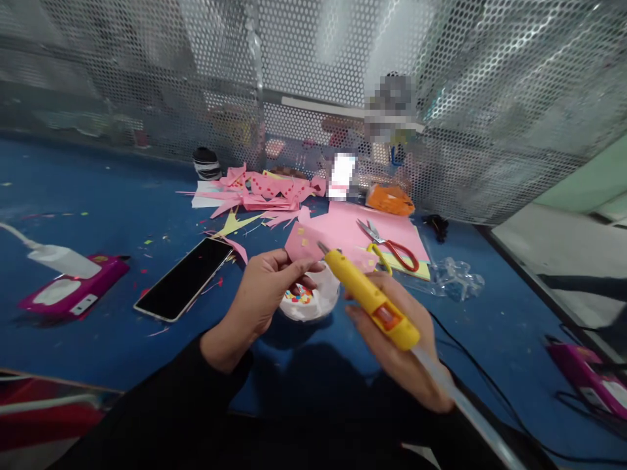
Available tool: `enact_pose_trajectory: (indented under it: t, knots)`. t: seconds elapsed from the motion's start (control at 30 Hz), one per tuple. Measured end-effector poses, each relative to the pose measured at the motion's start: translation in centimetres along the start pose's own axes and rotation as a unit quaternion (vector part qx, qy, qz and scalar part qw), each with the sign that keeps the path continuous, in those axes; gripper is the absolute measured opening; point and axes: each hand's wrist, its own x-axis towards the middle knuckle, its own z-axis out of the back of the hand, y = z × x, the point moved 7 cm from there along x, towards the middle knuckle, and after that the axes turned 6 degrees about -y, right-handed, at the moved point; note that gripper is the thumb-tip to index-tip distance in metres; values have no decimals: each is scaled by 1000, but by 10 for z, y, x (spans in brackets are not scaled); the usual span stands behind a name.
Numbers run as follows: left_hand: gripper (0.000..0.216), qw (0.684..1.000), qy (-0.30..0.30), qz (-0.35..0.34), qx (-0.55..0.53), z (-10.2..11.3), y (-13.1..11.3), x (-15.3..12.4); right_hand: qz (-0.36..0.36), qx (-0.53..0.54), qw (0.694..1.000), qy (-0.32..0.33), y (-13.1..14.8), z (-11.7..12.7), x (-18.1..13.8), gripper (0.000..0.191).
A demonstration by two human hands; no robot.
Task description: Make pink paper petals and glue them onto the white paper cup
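Head view: the left hand (257, 294) has its grip pinched shut on a small pink paper piece (300, 243). Thumb and fingertips hold its lower edge and keep it raised above a white tub (313, 305) of coloured bits on the blue desk (98, 196). The right hand (399, 349) has its grip wrapped closed round the yellow glue gun (372, 300). The gun's metal nozzle sits at the piece's lower right edge; whether it touches or stops just short I cannot tell. A clear glue stick (455, 399) juts from the gun's rear.

The paper looks thin, light and floppy, and would likely crease under a hard pinch. It is best held by an edge away from the nozzle. The gun seems rigid and light, with a tip that is probably hot, so the plastic body is the place to hold it.

Scissors (392, 247) lie on a pink sheet (343, 225) beyond the hands. A phone (183, 279) lies to the left.
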Motion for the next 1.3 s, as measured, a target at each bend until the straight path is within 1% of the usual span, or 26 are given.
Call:
enact_pose_trajectory:
  t: [0.07,0.17,0.33,0.53,0.73,1.13,1.3]
  knots:
    - [22,1000,0,-5,1,0,0,0,28,-32,999,8,2,-8,-4,10]
    - [21,1000,0,-8,1,0,2,0,50,-73,996,18,-1,-15,-7,9]
    - [19,1000,-2,-9,-5,1,2,-1,53,-120,991,25,-3,-16,-9,6]
    - [15,1000,-3,-16,-14,-1,-1,-2,48,-141,988,33,-5,-17,-10,6]
    - [15,1000,-3,-21,-1,-1,-2,-1,59,-151,986,37,-8,-18,-12,6]
    - [14,1000,3,-22,-13,-1,-2,-2,70,-181,981,21,-6,-17,-12,10]
    - [12,1000,1,-24,-15,-1,0,-2,63,-188,980,23,-7,-16,-12,12]
